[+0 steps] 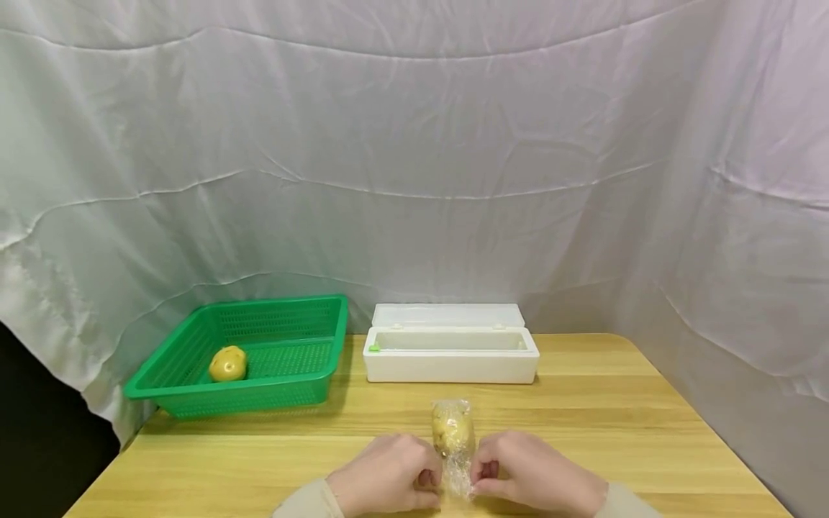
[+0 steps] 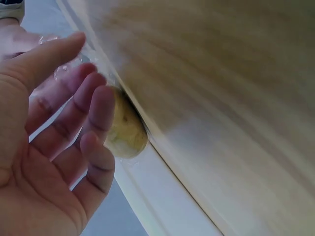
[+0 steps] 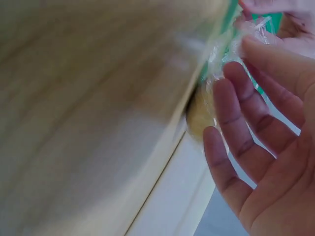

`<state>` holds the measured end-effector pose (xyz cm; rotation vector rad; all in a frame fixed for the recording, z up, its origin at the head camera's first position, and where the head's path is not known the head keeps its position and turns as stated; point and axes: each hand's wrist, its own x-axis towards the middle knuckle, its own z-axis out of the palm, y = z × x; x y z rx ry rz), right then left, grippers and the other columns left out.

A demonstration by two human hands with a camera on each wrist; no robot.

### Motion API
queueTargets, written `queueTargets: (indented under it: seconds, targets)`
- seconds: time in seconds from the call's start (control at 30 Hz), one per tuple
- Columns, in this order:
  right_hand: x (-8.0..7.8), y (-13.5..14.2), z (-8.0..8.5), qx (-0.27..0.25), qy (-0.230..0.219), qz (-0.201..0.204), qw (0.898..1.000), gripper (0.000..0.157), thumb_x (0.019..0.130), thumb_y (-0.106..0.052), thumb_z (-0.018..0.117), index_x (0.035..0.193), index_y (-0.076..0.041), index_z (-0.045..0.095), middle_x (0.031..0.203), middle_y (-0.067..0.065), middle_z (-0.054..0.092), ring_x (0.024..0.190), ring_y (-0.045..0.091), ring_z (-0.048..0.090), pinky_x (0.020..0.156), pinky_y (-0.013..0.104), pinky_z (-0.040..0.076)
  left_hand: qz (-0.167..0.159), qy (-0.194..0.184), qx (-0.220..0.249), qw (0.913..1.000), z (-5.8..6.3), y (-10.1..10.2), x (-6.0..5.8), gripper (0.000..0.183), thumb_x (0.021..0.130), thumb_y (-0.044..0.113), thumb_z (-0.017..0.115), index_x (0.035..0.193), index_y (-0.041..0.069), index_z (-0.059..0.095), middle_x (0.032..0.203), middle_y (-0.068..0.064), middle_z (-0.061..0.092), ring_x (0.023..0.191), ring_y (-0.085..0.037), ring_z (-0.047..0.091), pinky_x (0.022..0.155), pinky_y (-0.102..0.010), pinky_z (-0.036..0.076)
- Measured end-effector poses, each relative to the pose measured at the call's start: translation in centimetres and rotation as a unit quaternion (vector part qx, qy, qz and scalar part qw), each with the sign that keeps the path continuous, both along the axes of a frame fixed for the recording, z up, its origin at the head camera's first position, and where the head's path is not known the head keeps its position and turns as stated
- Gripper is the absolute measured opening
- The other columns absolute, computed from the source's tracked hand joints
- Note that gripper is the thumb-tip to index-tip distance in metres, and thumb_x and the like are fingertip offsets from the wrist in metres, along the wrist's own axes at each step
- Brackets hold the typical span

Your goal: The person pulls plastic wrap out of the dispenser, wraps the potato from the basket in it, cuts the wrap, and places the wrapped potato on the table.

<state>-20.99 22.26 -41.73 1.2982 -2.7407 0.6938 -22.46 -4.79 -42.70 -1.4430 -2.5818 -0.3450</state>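
Observation:
A potato (image 1: 452, 426) wrapped in clear plastic film lies on the table between my hands, the film's crumpled end trailing toward me. With my right hand (image 1: 527, 469) I pinch the edge of the plastic film (image 1: 460, 471) between thumb and index finger. My left hand (image 1: 391, 471) is at the other side of the film, its fingers loosely bent. In the left wrist view its thumb (image 2: 61, 51) stands apart from the index finger. The wrapped potato (image 3: 199, 114) shows partly behind my right fingers in the right wrist view.
A green plastic basket (image 1: 242, 394) with one bare potato (image 1: 228, 364) in it stands at the left. Behind the wrapped potato is a long white box (image 1: 451, 367) with its lid (image 1: 448, 314) raised. Grey cloth (image 1: 414, 180) hangs behind the wooden table (image 1: 615, 417).

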Motion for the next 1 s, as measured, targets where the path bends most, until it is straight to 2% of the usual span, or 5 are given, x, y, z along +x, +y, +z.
queueTargets:
  seconds: [0.2, 0.4, 0.6, 0.8, 1.0]
  targets:
    - [-0.4, 0.5, 0.5, -0.071, -0.048, -0.023, 0.996, 0.008, 0.101, -0.033, 0.077, 0.093, -0.033, 0.074, 0.093, -0.024, 0.066, 0.086, -0.006, 0.058, 0.076, 0.023, 0.056, 0.045, -0.003, 0.027, 0.9986, 0.5, -0.1, 0.1, 0.025, 0.085, 0.047, 0.089, 0.093, 0.03, 0.073, 0.087, 0.021, 0.067, 0.068, 0.012, 0.047, 0.059, -0.007, 0.037]
    - [-1.0, 0.5, 0.5, -0.101, -0.035, -0.049, 0.993, 0.008, 0.1, -0.03, 0.078, 0.093, -0.033, 0.074, 0.097, -0.022, 0.068, 0.091, 0.0, 0.062, 0.08, 0.026, 0.056, 0.048, 0.009, 0.067, 0.9966, 0.8, 0.2, -0.2, 0.018, 0.089, 0.037, 0.088, 0.094, 0.025, 0.075, 0.089, 0.015, 0.071, 0.064, 0.013, 0.044, 0.058, -0.005, 0.037]
    - [-1.6, 0.4, 0.7, -0.117, -0.025, -0.07, 0.99, 0.009, 0.098, -0.032, 0.079, 0.091, -0.032, 0.074, 0.094, -0.021, 0.067, 0.088, 0.0, 0.061, 0.078, 0.026, 0.052, 0.062, -0.023, 0.119, 0.9906, 0.8, 0.8, -0.7, 0.024, 0.089, 0.041, 0.089, 0.091, 0.022, 0.074, 0.084, 0.012, 0.069, 0.066, 0.009, 0.045, 0.06, -0.008, 0.04]
    - [-2.3, 0.1, 0.6, -0.123, -0.012, -0.075, 0.989, 0.01, 0.098, -0.03, 0.08, 0.091, -0.031, 0.073, 0.092, -0.02, 0.067, 0.087, -0.001, 0.061, 0.077, 0.028, 0.054, 0.076, -0.018, 0.128, 0.9886, 1.0, 1.1, -1.0, 0.011, 0.092, 0.024, 0.086, 0.089, 0.024, 0.076, 0.09, 0.014, 0.07, 0.082, 0.002, 0.064, 0.073, -0.012, 0.051]
    - [-2.5, -0.1, 0.7, -0.115, 0.011, -0.087, 0.989, 0.012, 0.099, -0.033, 0.079, 0.09, -0.033, 0.07, 0.108, -0.014, 0.072, 0.102, 0.01, 0.069, 0.09, 0.038, 0.059, 0.102, -0.034, 0.127, 0.9861, 1.0, 1.3, -1.4, 0.015, 0.092, 0.019, 0.084, 0.087, 0.026, 0.072, 0.123, 0.002, 0.073, 0.108, -0.015, 0.072, 0.093, -0.03, 0.062]
